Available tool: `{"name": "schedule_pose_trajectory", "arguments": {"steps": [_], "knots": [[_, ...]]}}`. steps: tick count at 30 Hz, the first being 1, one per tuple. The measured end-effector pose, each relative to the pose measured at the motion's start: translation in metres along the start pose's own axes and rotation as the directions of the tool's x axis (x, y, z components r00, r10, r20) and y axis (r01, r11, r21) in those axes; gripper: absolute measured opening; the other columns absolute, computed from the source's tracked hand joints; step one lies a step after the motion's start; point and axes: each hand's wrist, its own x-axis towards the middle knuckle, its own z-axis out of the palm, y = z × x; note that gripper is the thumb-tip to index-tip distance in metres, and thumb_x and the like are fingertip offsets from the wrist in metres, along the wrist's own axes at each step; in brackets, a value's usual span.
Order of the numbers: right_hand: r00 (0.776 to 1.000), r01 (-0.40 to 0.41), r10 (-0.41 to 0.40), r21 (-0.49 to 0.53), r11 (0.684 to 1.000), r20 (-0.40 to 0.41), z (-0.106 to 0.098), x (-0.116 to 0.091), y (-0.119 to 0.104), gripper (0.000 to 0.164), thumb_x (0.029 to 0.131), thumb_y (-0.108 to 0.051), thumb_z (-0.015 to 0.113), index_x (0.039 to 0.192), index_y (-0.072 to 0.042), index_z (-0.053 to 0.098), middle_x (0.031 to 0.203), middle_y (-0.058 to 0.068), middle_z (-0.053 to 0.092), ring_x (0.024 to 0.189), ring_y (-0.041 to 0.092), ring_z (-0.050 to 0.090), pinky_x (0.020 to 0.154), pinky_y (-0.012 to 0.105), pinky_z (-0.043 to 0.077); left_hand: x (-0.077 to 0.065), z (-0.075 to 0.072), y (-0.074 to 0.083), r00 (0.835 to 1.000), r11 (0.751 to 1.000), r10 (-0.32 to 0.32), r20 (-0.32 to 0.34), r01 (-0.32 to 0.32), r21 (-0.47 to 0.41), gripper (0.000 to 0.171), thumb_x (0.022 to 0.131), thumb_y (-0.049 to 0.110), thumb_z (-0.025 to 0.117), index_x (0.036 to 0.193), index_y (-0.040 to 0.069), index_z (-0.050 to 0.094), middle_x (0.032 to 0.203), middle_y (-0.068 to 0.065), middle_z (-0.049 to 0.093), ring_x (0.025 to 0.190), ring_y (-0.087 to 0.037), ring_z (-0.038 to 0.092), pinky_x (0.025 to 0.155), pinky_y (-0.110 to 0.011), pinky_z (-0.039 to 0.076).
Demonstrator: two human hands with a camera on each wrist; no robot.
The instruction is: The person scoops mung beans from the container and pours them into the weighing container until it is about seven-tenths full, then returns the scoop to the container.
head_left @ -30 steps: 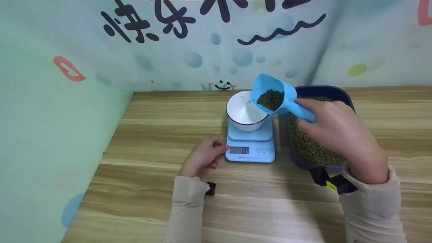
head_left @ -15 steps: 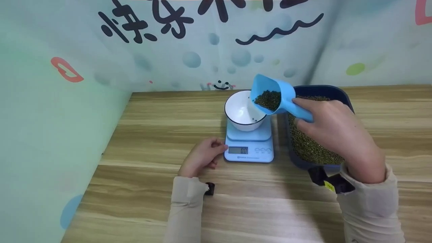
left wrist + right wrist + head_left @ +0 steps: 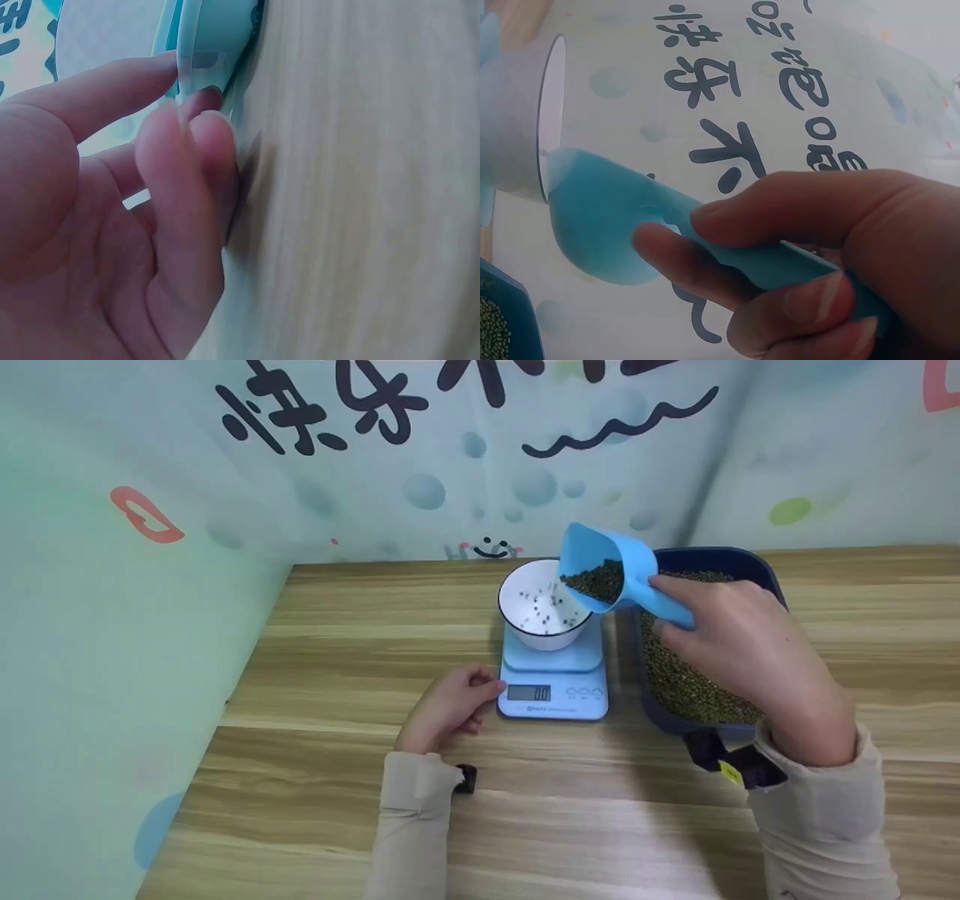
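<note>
My right hand (image 3: 739, 637) grips the handle of a blue scoop (image 3: 639, 566), tilted over the right rim of a white bowl (image 3: 541, 640). Small dark green beans (image 3: 602, 583) lie in the scoop, and several are scattered inside the bowl. The bowl stands on a light blue kitchen scale (image 3: 555, 708), whose display reads about 0.0. With its thumb my left hand (image 3: 452, 705) touches the scale's left edge; its other fingers are loosely bent beside it. In the right wrist view, fingers and thumb wrap the scoop's handle (image 3: 754, 266), and its lip meets the bowl's rim (image 3: 540, 142).
A dark blue tub (image 3: 660, 721) full of green beans (image 3: 694, 682) stands right of the scale, under the right hand. The wooden table (image 3: 337, 660) meets a printed cloth backdrop (image 3: 375, 502) behind and at the left.
More beans have dropped from the scoop into the bowl, scattering over its bottom. The pile in the scoop has shifted toward its lip. Both hands stay nearly in place.
</note>
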Motion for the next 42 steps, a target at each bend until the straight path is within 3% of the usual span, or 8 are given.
{"name": "schedule_pose_trajectory", "arguments": {"steps": [12,18,28,37,42], "knots": [[1.000,0.010,-0.010,0.001,1.000,-0.013,0.0001,-0.0006,-0.0011,0.042,0.085,-0.010,0.056,0.128,-0.011,0.055,0.067,0.004,0.055,0.052,0.016,0.041,0.046,0.025,0.033,-0.0001,0.0000,-0.0008,1.000,1.000,-0.007,0.007,0.007,-0.017,0.024,0.090,0.030,0.059,0.108,0.014,0.057,0.077,-0.005,0.051,0.053,-0.013,0.049,0.047,-0.023,0.048],[0.998,0.035,-0.035,-0.001,0.999,-0.044,0.0010,-0.0005,0.0000,0.042,0.085,-0.010,0.058,0.126,-0.012,0.056,0.081,0.008,0.065,0.056,0.019,0.044,0.048,0.028,0.032,-0.0005,-0.0004,0.0001,1.000,1.000,0.000,-0.001,0.000,0.006,0.024,0.089,0.031,0.060,0.106,0.014,0.057,0.077,-0.004,0.051,0.051,-0.013,0.049,0.047,-0.022,0.048],[0.999,0.024,-0.023,0.026,0.999,-0.025,0.0012,-0.0004,0.0003,0.042,0.085,-0.008,0.057,0.127,-0.014,0.056,0.093,0.010,0.066,0.061,0.020,0.047,0.048,0.028,0.033,0.0011,-0.0002,-0.0005,1.000,1.000,0.004,0.007,-0.004,-0.010,0.023,0.090,0.030,0.060,0.105,0.012,0.057,0.074,-0.004,0.050,0.050,-0.012,0.048,0.045,-0.022,0.046],[0.999,0.020,-0.019,0.009,1.000,-0.030,0.0020,0.0002,0.0010,0.048,0.084,-0.008,0.058,0.131,-0.015,0.051,0.080,0.008,0.063,0.061,0.021,0.047,0.050,0.029,0.032,0.0014,-0.0003,-0.0012,1.000,1.000,-0.019,0.008,0.019,-0.005,0.024,0.089,0.031,0.060,0.105,0.013,0.056,0.074,-0.003,0.051,0.050,-0.012,0.048,0.046,-0.022,0.046],[0.999,0.013,-0.012,0.008,1.000,-0.032,0.0028,0.0006,0.0008,0.054,0.084,-0.008,0.060,0.135,-0.017,0.046,0.066,0.004,0.051,0.059,0.020,0.045,0.051,0.029,0.031,0.0010,-0.0004,-0.0009,1.000,1.000,-0.022,0.002,0.022,-0.004,0.024,0.089,0.031,0.060,0.105,0.013,0.057,0.074,-0.003,0.051,0.051,-0.012,0.049,0.046,-0.022,0.046]]}}
